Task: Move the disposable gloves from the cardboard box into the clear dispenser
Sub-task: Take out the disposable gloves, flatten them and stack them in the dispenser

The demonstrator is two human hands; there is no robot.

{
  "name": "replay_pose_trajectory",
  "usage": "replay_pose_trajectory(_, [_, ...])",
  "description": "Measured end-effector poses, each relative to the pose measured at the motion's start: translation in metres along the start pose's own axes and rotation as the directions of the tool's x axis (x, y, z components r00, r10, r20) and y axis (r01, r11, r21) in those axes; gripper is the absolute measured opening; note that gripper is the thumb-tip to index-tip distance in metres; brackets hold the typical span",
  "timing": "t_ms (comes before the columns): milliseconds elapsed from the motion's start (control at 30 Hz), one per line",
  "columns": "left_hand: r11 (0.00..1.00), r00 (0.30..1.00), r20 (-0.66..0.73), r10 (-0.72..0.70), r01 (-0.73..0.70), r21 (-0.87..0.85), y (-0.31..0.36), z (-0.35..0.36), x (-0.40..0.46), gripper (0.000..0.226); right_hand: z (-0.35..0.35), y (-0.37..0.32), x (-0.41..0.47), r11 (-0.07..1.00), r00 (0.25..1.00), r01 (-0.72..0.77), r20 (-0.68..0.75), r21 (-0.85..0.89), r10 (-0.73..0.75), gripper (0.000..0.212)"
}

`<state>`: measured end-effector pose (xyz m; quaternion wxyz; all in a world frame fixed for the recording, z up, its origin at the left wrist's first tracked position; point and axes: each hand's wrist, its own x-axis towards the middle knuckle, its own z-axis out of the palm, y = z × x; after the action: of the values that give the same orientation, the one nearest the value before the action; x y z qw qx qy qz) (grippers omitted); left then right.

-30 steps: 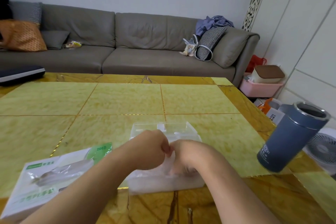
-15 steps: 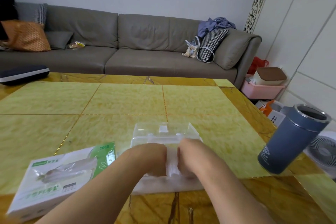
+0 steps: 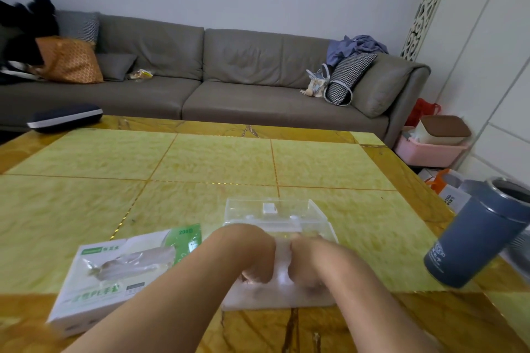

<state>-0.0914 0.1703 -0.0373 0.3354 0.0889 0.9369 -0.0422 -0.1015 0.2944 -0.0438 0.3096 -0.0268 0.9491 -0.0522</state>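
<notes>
The clear dispenser (image 3: 321, 216) stands on the yellow table (image 3: 200, 163) right in front of me, its lid tipped open at the back. A wad of translucent disposable gloves (image 3: 282, 264) fills it. My left hand (image 3: 249, 252) and my right hand (image 3: 312, 258) are side by side inside the dispenser, knuckles up and fingers curled down into the gloves, which bunch up between them. The fingertips are hidden. The white and green cardboard box (image 3: 114, 275) lies to the left of my left forearm, with some film showing in its opening.
A blue-grey steel flask (image 3: 476, 238) stands near the table's right edge, close to my right arm. A dark flat case (image 3: 64, 117) lies at the far left corner. Behind the table runs a grey sofa (image 3: 218, 77); a pink bin (image 3: 430, 149) sits on the floor at right.
Both hands have sunk from above the dispenser down into it, pushing the gloves lower. The view has tilted up a little; the box and flask have not moved.
</notes>
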Motion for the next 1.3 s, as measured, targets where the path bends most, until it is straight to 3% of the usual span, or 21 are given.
replay_pose_trajectory(167, [0.992, 0.999, -0.031, 0.014, -0.01, 0.124, 0.011, -0.006, -0.013, 0.076, -0.001, -0.003, -0.003, 0.999, 0.999, -0.035, 0.012, -0.006, 0.035, 0.078])
replay_pose_trajectory(300, [0.992, 0.991, -0.102, 0.087, -0.077, 0.096, -0.006, 0.002, -0.01, 0.058, 0.0, -0.003, 0.002, 0.996, 1.0, -0.027, -0.013, -0.088, 0.026, 0.071])
replay_pose_trajectory(467, [0.984, 0.98, -0.088, 0.178, -0.178, 0.006, -0.023, -0.004, -0.029, 0.049, 0.001, 0.003, 0.009, 0.986, 0.995, 0.042, -0.083, -0.159, -0.056, 0.034])
replay_pose_trajectory(633, [0.926, 0.918, -0.319, 0.234, -0.31, -0.215, -0.044, 0.014, -0.057, 0.045, -0.001, 0.007, 0.002, 0.989, 0.971, 0.04, -0.227, -0.142, -0.071, 0.02])
replay_pose_trajectory(700, [0.865, 0.868, -0.449, 0.214, -0.382, -0.326, -0.057, 0.025, -0.067, 0.041, -0.001, 0.003, -0.007, 0.996, 0.956, 0.04, -0.286, -0.075, -0.059, 0.023])
replay_pose_trajectory(800, [0.739, 0.755, -0.655, 0.031, -0.458, -0.493, -0.083, 0.04, -0.083, 0.035, -0.003, -0.006, -0.028, 0.998, 0.901, 0.055, -0.43, -0.031, -0.062, 0.024])
replay_pose_trajectory(867, [0.732, 0.657, -0.729, -0.196, -0.397, -0.554, -0.107, 0.053, -0.09, 0.027, -0.005, -0.018, -0.044, 0.996, 0.833, 0.048, -0.547, -0.07, -0.078, 0.023])
replay_pose_trajectory(933, [0.776, 0.594, -0.715, -0.37, -0.226, -0.589, -0.134, 0.068, -0.095, 0.018, -0.002, -0.035, -0.059, 0.989, 0.738, 0.112, -0.658, -0.096, -0.148, 0.031])
replay_pose_trajectory(1033, [0.834, 0.66, -0.603, -0.448, 0.065, -0.548, -0.156, 0.085, -0.1, 0.016, 0.013, -0.067, -0.077, 0.908, 0.58, 0.376, -0.717, -0.186, -0.387, 0.049])
replay_pose_trajectory(1100, [0.853, 0.707, -0.547, -0.448, 0.156, -0.497, -0.156, 0.089, -0.099, 0.018, 0.03, -0.087, -0.081, 0.804, 0.551, 0.527, -0.61, -0.276, -0.57, 0.061])
replay_pose_trajectory(1167, [0.86, 0.725, -0.518, -0.454, 0.204, -0.468, -0.155, 0.088, -0.095, 0.025, 0.049, -0.103, -0.078, 0.722, 0.57, 0.617, -0.455, -0.313, -0.684, 0.069])
replay_pose_trajectory(1300, [0.865, 0.72, -0.514, -0.467, 0.252, -0.433, -0.155, 0.088, -0.083, 0.025, 0.07, -0.121, -0.068, 0.664, 0.611, 0.659, -0.264, -0.353, -0.747, 0.059])
